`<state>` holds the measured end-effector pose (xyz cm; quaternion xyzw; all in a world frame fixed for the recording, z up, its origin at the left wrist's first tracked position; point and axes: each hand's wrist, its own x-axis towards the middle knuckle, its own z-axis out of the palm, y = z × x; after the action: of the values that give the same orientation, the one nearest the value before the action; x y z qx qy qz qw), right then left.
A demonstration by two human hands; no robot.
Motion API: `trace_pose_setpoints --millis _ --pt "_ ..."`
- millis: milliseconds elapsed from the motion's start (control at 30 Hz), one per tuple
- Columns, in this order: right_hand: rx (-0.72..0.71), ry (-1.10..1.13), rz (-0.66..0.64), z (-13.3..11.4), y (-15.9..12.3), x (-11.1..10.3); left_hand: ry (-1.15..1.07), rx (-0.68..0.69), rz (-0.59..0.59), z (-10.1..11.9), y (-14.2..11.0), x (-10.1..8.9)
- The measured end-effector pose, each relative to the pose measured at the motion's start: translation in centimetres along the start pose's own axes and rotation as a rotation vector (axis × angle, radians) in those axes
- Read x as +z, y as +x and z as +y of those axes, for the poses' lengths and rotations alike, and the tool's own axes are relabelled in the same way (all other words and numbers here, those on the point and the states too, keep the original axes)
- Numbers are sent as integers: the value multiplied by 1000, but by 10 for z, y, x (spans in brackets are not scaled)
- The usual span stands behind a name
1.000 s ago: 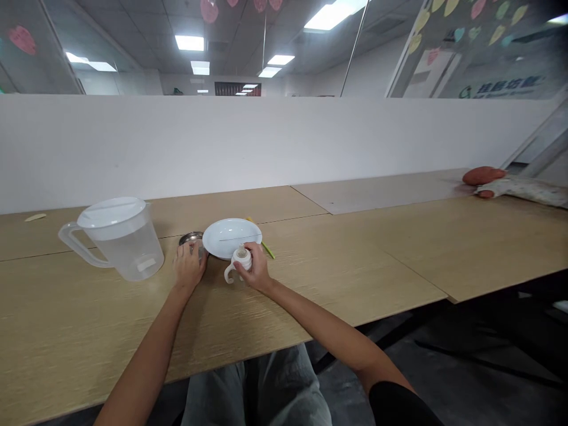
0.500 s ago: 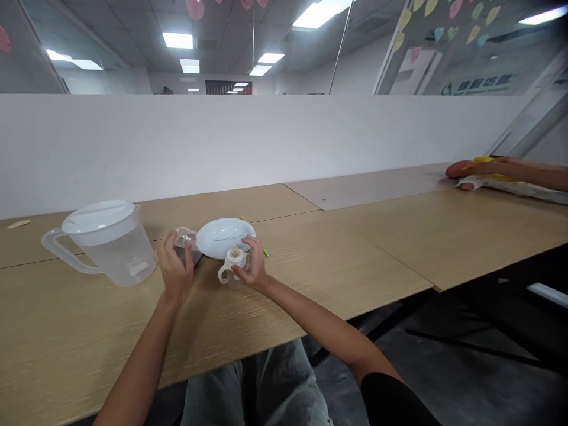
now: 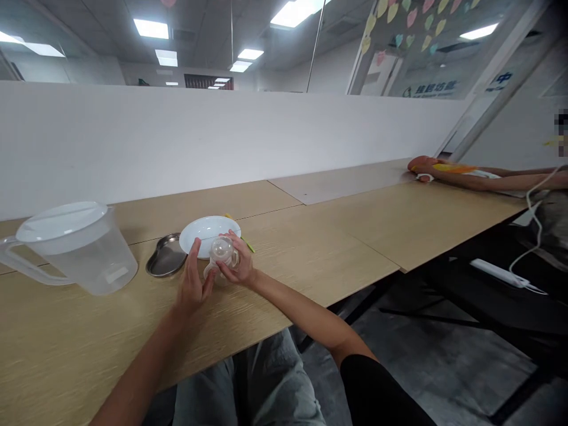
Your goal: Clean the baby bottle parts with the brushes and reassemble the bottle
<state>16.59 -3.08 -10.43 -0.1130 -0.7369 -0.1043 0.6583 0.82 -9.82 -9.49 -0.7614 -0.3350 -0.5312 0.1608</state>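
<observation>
A small baby bottle (image 3: 223, 251) with white handles and a clear domed cap is in my right hand (image 3: 239, 262), the fingers wrapped round its right side. Close on the bottle's left is my left hand (image 3: 194, 284), its fingers stretched and its thumb apart. The thumb reaches the handle on that side; whether it touches is hard to tell. Just behind the bottle stands a white oval bowl (image 3: 194, 234), with a thin dark line across its inside. A kidney-shaped metal tray (image 3: 167, 260) lies to the left of the bowl.
A large lidded plastic pitcher (image 3: 97, 254) stands at the left. Beside the bowl a yellow-green stick (image 3: 248, 244) shows in part. At the far right, another person's arms (image 3: 479, 179) reach over the table around a reddish object (image 3: 421, 163). A power strip (image 3: 499, 273) lies below table height.
The clear cap has gone from the metal tray area in my left hand onto the bottle. My left hand has opened beside it. The view has turned right.
</observation>
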Motion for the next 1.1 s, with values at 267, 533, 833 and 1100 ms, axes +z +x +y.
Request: trace_pose_setpoints --millis 267,533,833,1100 --pt "188 19 -42 -3 -9 3 56 -90 -165 -3 -5 7" --pt "283 -19 32 -11 -17 13 1 -217 -146 -2 -9 11" --pt "342 -28 -3 -9 -25 18 -57 -315 -106 5 -11 15" --pt "420 21 -34 -4 -23 17 -24 -286 -142 -6 -12 11"
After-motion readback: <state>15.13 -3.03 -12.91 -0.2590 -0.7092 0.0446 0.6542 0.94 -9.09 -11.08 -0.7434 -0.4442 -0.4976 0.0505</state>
